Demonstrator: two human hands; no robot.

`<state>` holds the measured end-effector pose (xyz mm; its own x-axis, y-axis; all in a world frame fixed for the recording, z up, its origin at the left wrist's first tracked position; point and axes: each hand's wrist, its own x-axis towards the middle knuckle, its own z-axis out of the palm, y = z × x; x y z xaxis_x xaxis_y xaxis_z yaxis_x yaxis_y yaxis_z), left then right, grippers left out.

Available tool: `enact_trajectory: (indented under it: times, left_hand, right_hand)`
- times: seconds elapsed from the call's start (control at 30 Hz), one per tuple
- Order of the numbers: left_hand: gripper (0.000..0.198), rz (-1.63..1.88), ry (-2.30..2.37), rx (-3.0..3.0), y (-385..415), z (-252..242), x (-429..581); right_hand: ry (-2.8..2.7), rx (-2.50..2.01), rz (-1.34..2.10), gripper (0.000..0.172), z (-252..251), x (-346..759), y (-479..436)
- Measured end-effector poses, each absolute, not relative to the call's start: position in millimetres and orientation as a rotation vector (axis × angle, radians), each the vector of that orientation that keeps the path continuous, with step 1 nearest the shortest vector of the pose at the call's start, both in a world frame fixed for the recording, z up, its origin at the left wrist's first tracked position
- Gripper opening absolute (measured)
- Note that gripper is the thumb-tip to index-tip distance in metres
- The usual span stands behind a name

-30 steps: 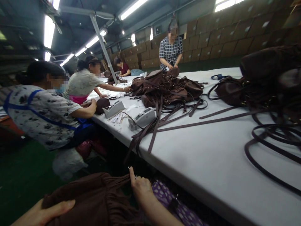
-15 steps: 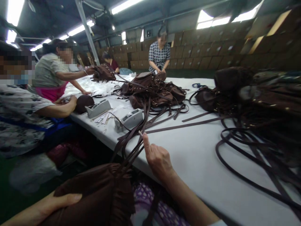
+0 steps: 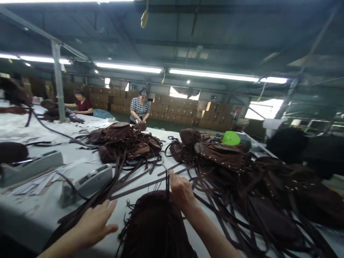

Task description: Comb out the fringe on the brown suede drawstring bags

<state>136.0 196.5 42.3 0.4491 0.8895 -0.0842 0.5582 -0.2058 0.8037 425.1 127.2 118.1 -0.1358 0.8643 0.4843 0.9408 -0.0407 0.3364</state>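
Observation:
A dark brown fringed bag hangs or stands upright in front of me at the table's near edge. My right hand is closed at its top, pinching thin dark straps that rise from the bag. To the left of the bag, my left hand is open, its fingers spread and holding nothing. Long dark straps lie on the table just beyond it. Two grey tape dispensers, one nearer and one farther left, sit beside paper strips.
Brown bags are piled on the white table in a middle heap and a large right heap. A bright green object lies behind the right heap. Two people, in checked and maroon tops, are across the table.
The view has swung right and up. The left hand has let go of a brown bag and opened. A fringed bag is now upright before me, its straps in the right hand.

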Motion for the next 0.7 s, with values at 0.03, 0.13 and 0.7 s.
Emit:
enact_trajectory:
  times: [0.03, 0.13, 0.7]
  left_hand:
    - [0.064, 0.635, 1.196, 1.984, 199, 55, 151]
    - [0.054, 0.939, 0.769, 1.905, 205, 90, 214]
    - [0.038, 1.089, 0.801, 1.916, 193, 28, 339]
  right_hand:
    - [-2.075, -1.988, -0.904, 0.042, 109, 428, 126]
    - [-2.084, -1.925, -0.751, 0.047, 92, 435, 125]
    - [-1.939, -2.263, -0.505, 0.025, 44, 475, 165]
